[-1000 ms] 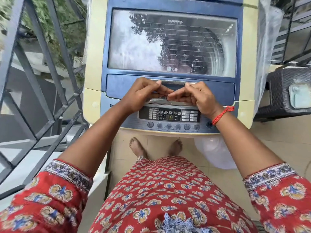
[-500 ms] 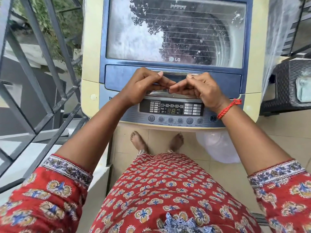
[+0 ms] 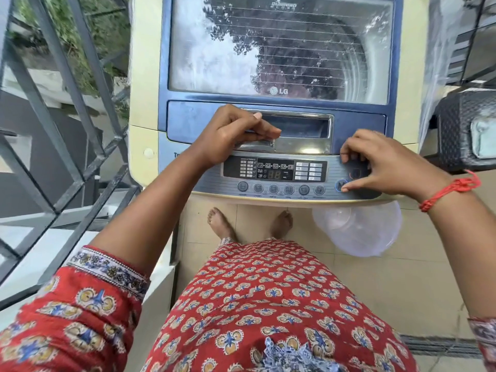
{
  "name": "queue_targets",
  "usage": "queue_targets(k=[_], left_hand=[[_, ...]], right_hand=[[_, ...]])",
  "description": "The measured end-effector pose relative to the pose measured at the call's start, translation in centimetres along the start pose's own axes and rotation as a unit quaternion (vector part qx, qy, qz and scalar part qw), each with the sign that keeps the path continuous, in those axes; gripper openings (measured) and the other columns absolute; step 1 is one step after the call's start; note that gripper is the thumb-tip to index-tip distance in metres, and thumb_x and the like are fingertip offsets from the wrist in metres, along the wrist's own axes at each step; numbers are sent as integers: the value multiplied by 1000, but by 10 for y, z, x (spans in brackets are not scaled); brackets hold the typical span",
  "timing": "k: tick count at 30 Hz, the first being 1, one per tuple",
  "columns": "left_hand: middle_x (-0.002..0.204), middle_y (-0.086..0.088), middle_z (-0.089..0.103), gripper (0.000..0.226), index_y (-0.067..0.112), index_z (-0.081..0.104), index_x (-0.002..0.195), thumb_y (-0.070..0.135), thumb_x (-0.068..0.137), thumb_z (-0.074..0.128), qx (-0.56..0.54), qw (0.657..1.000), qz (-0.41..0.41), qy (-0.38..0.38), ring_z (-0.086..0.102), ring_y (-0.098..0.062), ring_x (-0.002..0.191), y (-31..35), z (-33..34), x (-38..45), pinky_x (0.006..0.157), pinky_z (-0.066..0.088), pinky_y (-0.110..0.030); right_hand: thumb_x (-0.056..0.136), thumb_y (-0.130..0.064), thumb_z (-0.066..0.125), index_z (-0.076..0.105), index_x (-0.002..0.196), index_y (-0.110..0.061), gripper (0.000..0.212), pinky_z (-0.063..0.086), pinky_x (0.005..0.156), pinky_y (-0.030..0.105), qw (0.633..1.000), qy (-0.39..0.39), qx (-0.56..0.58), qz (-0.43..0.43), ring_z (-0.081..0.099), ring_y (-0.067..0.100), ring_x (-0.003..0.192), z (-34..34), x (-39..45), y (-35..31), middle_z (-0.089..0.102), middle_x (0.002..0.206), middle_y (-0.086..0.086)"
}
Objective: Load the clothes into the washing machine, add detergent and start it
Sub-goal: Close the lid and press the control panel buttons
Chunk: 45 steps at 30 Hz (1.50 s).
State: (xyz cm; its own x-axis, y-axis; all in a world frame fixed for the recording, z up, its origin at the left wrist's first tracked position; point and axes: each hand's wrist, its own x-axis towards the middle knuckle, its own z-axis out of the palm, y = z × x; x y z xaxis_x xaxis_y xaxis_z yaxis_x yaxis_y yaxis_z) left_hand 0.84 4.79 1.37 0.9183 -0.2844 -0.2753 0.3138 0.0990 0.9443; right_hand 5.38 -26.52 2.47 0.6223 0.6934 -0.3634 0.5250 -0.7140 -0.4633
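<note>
While the washing machine (image 3: 279,108) stands with its glass lid (image 3: 279,47) down, the left hand (image 3: 230,135) curls over the lid handle recess (image 3: 300,127), fingers hooked on its front edge; right hand (image 3: 386,162) hovers over the control panel (image 3: 281,175) — thumb pressing the round blue-ringed button (image 3: 341,185) at the right end, other fingers bent (holding nothing); clear plastic tub (image 3: 359,232) on the floor below.

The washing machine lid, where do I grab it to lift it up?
Grip the lid by the silver recessed handle at its front edge, fingers hooking in from the front. The left hand rests there already.
</note>
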Motion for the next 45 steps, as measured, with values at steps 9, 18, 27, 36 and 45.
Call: queue_targets(k=[9, 18, 27, 36, 45], left_hand=[[89, -7, 76, 39, -18, 64, 103, 14, 93, 42, -17, 1000, -2, 6, 70, -28, 97, -2, 1, 0, 86, 55, -30], [90, -6, 76, 36, -13, 64, 105, 13, 93, 43, -20, 1000, -2, 10, 70, -29, 97, 0, 1, 0, 85, 55, -31], [91, -12, 75, 38, -15, 65, 103, 13, 94, 42, 0, 1000, -5, 17, 69, -33, 98, -1, -1, 0, 89, 55, -35], [94, -35, 66, 36, -14, 67, 88, 3, 98, 37, 32, 999, 23, 24, 69, -34, 89, -2, -2, 0, 84, 56, -36], [81, -6, 67, 25, -6, 61, 95, 7, 95, 40, -2, 998, 42, 53, 65, -18, 88, -6, 1, -1, 84, 55, -35]], right_hand=[[48, -32, 94, 47, 74, -24, 54, 42, 63, 30, 997, -18, 32, 68, 48, 6, 68, -5, 14, -7, 47, 77, -6], [50, -43, 88, 60, 86, -29, 48, 49, 67, 27, 983, -47, 143, 104, 53, 14, 69, -21, 13, -16, 58, 82, -5], [101, -30, 42, 70, 105, -14, 32, 52, 91, 54, 893, 71, 444, 27, 68, 32, 101, -12, 54, -67, 71, 104, 15], [99, -16, 32, 57, 122, 5, 40, 48, 90, 34, 847, 1, 532, -15, 66, 31, 107, 14, 72, -63, 71, 108, 14], [101, -21, 19, 55, 122, 3, 48, 49, 95, 28, 810, -29, 585, -12, 65, 24, 111, 7, 80, -60, 72, 108, 2]])
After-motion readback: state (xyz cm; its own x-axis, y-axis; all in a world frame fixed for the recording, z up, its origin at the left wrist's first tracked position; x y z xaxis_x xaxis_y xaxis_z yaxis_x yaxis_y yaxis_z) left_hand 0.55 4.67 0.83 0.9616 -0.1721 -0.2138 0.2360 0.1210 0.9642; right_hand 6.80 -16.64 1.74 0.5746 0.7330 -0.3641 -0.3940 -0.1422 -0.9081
